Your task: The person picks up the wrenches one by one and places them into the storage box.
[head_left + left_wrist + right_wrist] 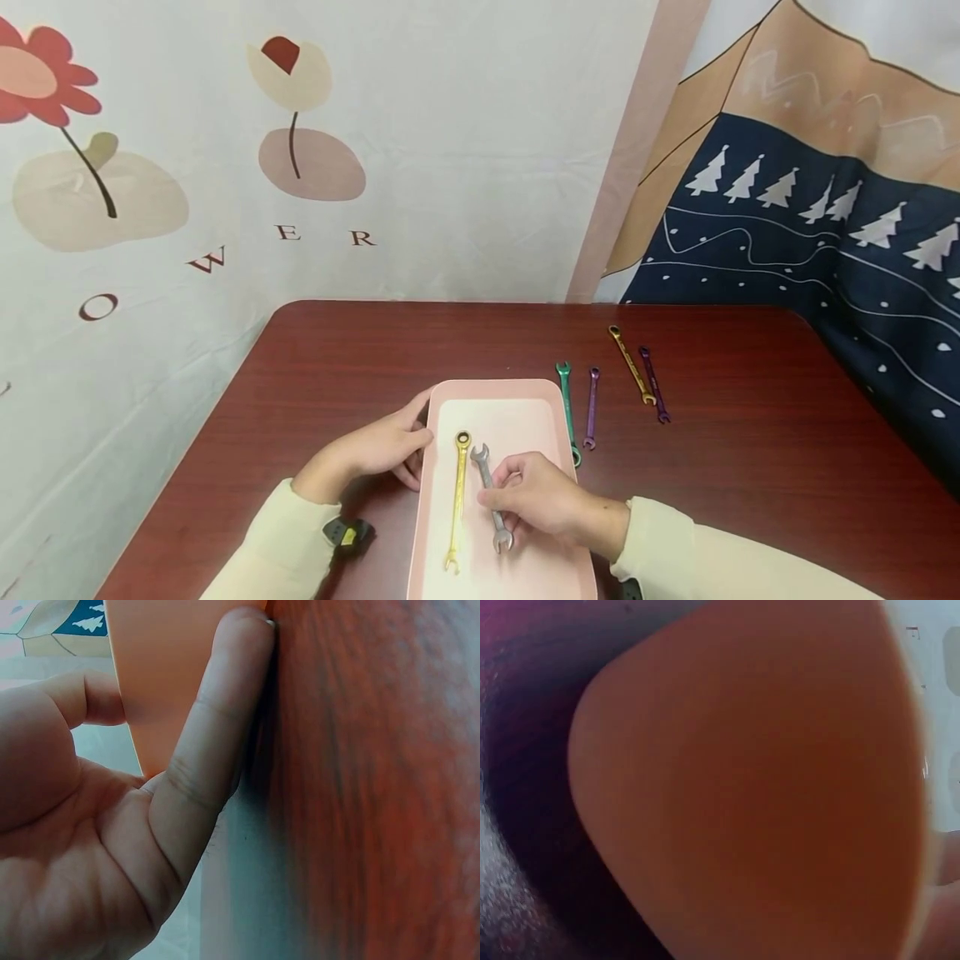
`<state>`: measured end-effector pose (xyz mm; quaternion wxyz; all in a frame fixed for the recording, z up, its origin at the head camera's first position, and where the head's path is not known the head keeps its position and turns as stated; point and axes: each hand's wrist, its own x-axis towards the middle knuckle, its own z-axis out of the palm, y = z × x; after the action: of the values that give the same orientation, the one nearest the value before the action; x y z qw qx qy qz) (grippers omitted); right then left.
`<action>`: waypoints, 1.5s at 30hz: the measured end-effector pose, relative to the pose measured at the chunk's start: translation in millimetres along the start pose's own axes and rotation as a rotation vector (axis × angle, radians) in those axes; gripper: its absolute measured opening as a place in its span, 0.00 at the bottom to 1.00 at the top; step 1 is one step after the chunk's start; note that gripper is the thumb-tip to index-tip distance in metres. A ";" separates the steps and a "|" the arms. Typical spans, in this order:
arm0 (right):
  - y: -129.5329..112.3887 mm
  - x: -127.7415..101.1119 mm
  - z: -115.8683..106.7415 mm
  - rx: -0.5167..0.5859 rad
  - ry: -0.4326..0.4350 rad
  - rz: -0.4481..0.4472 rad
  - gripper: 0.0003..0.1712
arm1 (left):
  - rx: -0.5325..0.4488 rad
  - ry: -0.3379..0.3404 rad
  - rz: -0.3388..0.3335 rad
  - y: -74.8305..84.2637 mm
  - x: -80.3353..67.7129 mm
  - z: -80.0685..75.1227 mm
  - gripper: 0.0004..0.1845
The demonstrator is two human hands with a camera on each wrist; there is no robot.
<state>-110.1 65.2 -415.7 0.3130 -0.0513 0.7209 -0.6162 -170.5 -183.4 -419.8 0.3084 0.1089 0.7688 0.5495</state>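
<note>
Head view shows my right hand (543, 500) over the pink tray (495, 400), and my fingers (498, 498) are curled around the middle of a gray wrench (486, 475). The gray wrench lies on the tray floor, with its open end near me and its other end pointing away. Just beside it, on its left, lies a yellow wrench (457, 496), flat on the tray too, with its ring end far from me. The two wrenches are near each other but I cannot tell if they touch. My left hand (382, 450) is at the left rim of the tray, fingers mostly straight, with my thumb up on the rim. In the left wrist view one finger (217, 735) lies flat along the tray's outer wall (165, 675), down on the dark red tabletop (375, 787). The right wrist view is very blurry and mostly shows the tray (750, 787) up close, so I cannot tell my fingers there. On the tabletop (750, 433), right of the tray, lie four more wrenches: a green wrench (567, 404) just beside the tray's right rim, a small purple wrench (592, 407) next to it, then a gold wrench (631, 363) and a dark purple wrench (652, 382) farther off, close together. Behind the tabletop hangs a cloth with flowers (300, 108) and another with trees (825, 200).
</note>
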 end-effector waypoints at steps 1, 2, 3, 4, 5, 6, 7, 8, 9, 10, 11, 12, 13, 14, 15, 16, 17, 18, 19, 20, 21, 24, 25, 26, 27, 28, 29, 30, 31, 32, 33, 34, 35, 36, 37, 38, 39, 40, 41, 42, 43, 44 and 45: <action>1.0 0.7 0.5 0.001 0.002 0.004 0.09 | 0.001 -0.001 0.000 0.1 0.3 0.1 0.41; 1.9 1.4 1.0 0.001 0.003 0.007 0.09 | 0.002 -0.002 0.000 0.1 0.6 0.1 0.41; 2.9 2.0 1.5 0.003 0.001 0.011 0.08 | 0.004 -0.003 -0.001 0.1 0.9 0.1 0.41; 3.7 2.6 2.0 0.005 -0.001 0.013 0.08 | 0.006 -0.002 -0.001 0.0 1.1 0.2 0.41; 4.3 3.2 2.4 0.006 -0.003 0.013 0.08 | 0.010 0.000 -0.004 0.2 1.3 0.3 0.41; 4.8 3.8 2.8 0.013 -0.009 0.013 0.08 | 0.014 0.003 -0.005 0.3 1.4 0.4 0.41; 5.0 4.3 3.1 0.015 -0.013 0.010 0.08 | 0.017 0.004 -0.007 0.3 1.5 0.5 0.42; 5.2 4.7 3.4 0.016 -0.016 0.007 0.09 | 0.020 0.007 -0.008 0.4 1.6 0.7 0.42; 5.4 4.9 3.7 0.019 -0.019 0.001 0.09 | 0.024 0.010 -0.008 0.7 1.7 0.9 0.42; 5.3 5.2 4.0 0.020 -0.020 -0.004 0.10 | 0.027 0.013 -0.009 0.9 1.7 1.1 0.42; 5.2 5.4 4.2 0.018 -0.020 -0.010 0.12 | 0.028 0.013 -0.009 1.1 1.8 1.2 0.42; 5.2 5.6 4.5 0.016 -0.022 -0.015 0.14 | 0.030 0.013 -0.008 1.0 1.9 1.3 0.42; 5.1 5.4 4.7 0.010 -0.020 -0.018 0.17 | 0.029 0.012 -0.007 0.9 2.0 1.4 0.42; 4.9 5.3 4.9 0.006 -0.018 -0.021 0.21 | 0.029 0.012 -0.006 0.8 2.1 1.4 0.42; 4.8 5.2 5.2 0.004 -0.015 -0.023 0.24 | 0.028 0.012 -0.006 0.7 2.2 1.3 0.42; 4.5 5.2 5.5 0.004 -0.015 -0.022 0.27 | 0.027 0.012 -0.006 0.5 2.2 1.2 0.41; 4.5 5.1 5.7 0.006 -0.016 -0.022 0.30 | 0.025 0.011 -0.005 0.3 2.3 1.0 0.41; 4.3 5.0 5.9 0.011 -0.019 -0.019 0.32 | 0.024 0.010 -0.005 0.2 2.4 0.9 0.41; 4.0 4.8 6.1 0.016 -0.019 -0.017 0.33 | 0.024 0.010 -0.004 0.1 2.5 0.8 0.41; 3.7 4.9 6.3 0.020 -0.023 -0.016 0.34 | 0.023 0.010 -0.004 0.1 2.7 0.7 0.41; 3.5 4.9 6.7 0.025 -0.027 -0.013 0.34 | 0.022 0.009 -0.004 0.0 2.9 0.7 0.41; 2.9 5.3 7.7 0.021 -0.039 -0.009 0.34 | 0.023 0.010 -0.005 0.0 3.3 0.8 0.41; 3.0 5.5 8.1 0.018 -0.043 -0.009 0.33 | 0.023 0.011 -0.006 0.0 3.4 0.9 0.41; 3.1 5.6 8.4 0.015 -0.048 -0.008 0.33 | 0.022 0.012 -0.007 0.0 3.4 0.9 0.41; 3.3 5.7 8.8 0.012 -0.052 -0.008 0.32 | 0.024 0.012 -0.008 0.0 3.4 1.0 0.41; 3.6 5.9 9.0 0.011 -0.055 -0.008 0.32 | 0.024 0.013 -0.009 0.1 3.4 1.1 0.41; 4.1 6.0 9.1 0.010 -0.057 -0.009 0.32 | 0.025 0.013 -0.009 0.1 3.3 1.2 0.41; 4.5 6.2 9.2 0.010 -0.060 -0.010 0.32 | 0.027 0.014 -0.010 0.1 3.3 1.2 0.41; 4.9 6.3 9.3 0.010 -0.061 -0.011 0.32 | 0.027 0.015 -0.010 0.2 3.2 1.3 0.41; 5.1 6.4 9.3 0.011 -0.062 -0.012 0.32 | 0.028 0.016 -0.010 0.2 3.1 1.3 0.42; 5.3 6.4 9.3 0.011 -0.062 -0.014 0.32 | 0.028 0.017 -0.011 0.2 3.0 1.2 0.42; 5.4 6.6 9.4 0.011 -0.064 -0.015 0.32 | 0.027 0.018 -0.011 0.2 2.9 1.2 0.42; 5.3 6.6 9.4 0.010 -0.066 -0.017 0.32 | 0.026 0.019 -0.012 0.3 2.8 1.1 0.42; 5.0 6.5 9.3 0.008 -0.069 -0.017 0.32 | 0.024 0.019 -0.012 0.2 2.7 1.0 0.42; 4.6 6.3 9.2 0.009 -0.071 -0.017 0.31 | 0.021 0.018 -0.012 0.2 2.6 1.0 0.41; 4.1 6.0 8.9 0.011 -0.073 -0.017 0.31 | 0.020 0.017 -0.013 0.1 2.5 0.9 0.41; 3.4 5.4 8.4 0.012 -0.078 -0.019 0.30 | 0.018 0.016 -0.013 0.1 2.3 0.8 0.41; 2.5 4.7 7.8 0.015 -0.086 -0.024 0.29 | 0.017 0.015 -0.013 -0.1 2.3 0.6 0.41; 1.2 3.8 6.9 0.017 -0.093 -0.032 0.28 | 0.015 0.014 -0.013 -0.3 2.2 0.5 0.41; -0.3 2.6 5.6 0.014 -0.100 -0.043 0.26 | 0.014 0.014 -0.013 -0.4 2.1 0.3 0.41; -2.1 1.3 4.2 0.014 -0.105 -0.056 0.25 | 0.014 0.015 -0.012 -0.6 1.9 0.0 0.41; -4.2 -0.2 2.5 0.005 -0.108 -0.074 0.23 | 0.013 0.015 -0.011 -0.7 1.7 -0.1 0.41; -6.4 -1.8 0.7 -0.004 -0.109 -0.092 0.21 | 0.011 0.014 -0.010 -0.8 1.4 -0.3 0.41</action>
<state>-110.4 63.9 -409.1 0.3231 -0.1187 0.7008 -0.6248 -171.6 -183.2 -421.0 0.3051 0.1029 0.7746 0.5444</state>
